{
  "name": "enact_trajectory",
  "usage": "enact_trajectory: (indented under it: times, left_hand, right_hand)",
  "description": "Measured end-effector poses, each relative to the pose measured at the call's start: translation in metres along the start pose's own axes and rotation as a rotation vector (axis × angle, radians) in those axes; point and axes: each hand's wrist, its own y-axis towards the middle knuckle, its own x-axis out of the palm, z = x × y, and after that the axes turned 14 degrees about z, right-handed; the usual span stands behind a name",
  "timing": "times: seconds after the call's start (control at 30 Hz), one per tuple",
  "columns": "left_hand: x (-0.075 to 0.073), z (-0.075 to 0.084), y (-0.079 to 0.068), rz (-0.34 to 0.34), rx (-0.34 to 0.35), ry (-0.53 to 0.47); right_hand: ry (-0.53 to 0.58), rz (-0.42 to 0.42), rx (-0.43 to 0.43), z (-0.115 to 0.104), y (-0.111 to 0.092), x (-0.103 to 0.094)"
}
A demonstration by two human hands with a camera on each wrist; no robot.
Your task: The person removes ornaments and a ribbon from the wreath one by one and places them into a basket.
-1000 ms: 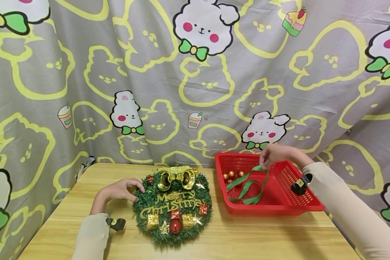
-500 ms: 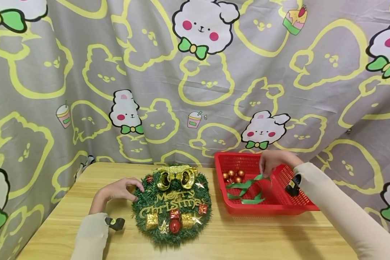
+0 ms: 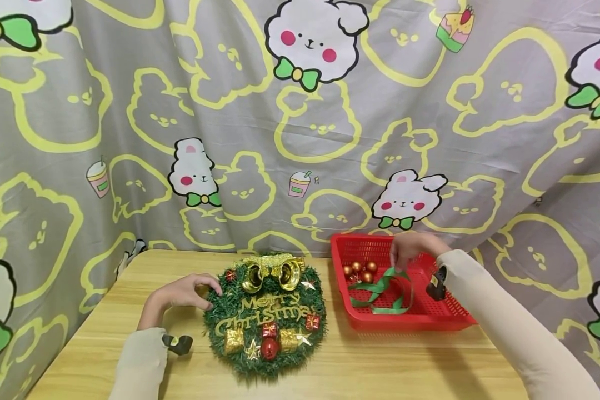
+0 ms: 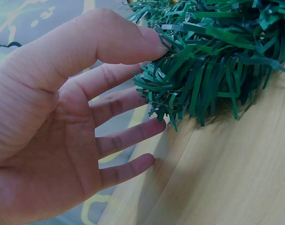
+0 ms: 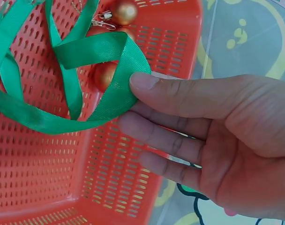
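My left hand (image 3: 182,293) is at the left edge of a round green Christmas wreath (image 3: 265,364) lying on the table. In the left wrist view, the thumb (image 4: 133,47) and forefinger pinch its tinsel (image 4: 203,70), while the ring and little fingers extend free. Gold bells (image 3: 272,276), gold "Merry Christmas" lettering (image 3: 267,316) and a red ball (image 3: 270,348) decorate the wreath. Above the red plastic basket (image 3: 415,322), my right hand (image 3: 411,248) pinches a green ribbon (image 5: 121,79) between thumb and fingers. The ribbon's loops hang down inside the basket.
Several small copper-coloured balls (image 3: 367,276) lie in the basket's left part, beside the ribbon. The light wooden table (image 3: 380,366) extends in front of wreath and basket. A grey cartoon-print curtain (image 3: 260,128) hangs behind the table.
My right hand has lowered into the basket with the ribbon and shifted slightly left. More of the ribbon now lies in folds there. My left hand and the wreath have stayed in place.
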Motion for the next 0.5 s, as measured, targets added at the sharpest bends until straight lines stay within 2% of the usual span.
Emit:
enact_trajectory:
  times: [0.37, 0.5]
  left_hand:
    - [0.0, 0.0, 0.0, 0.001, 0.001, 0.008]
    - [0.0, 0.001, 0.001, -0.002, 0.001, 0.006]
  right_hand:
    - [0.064, 0.006, 0.039, 0.007, 0.012, 0.009]
    - [0.059, 0.024, 0.028, 0.011, 0.016, 0.014]
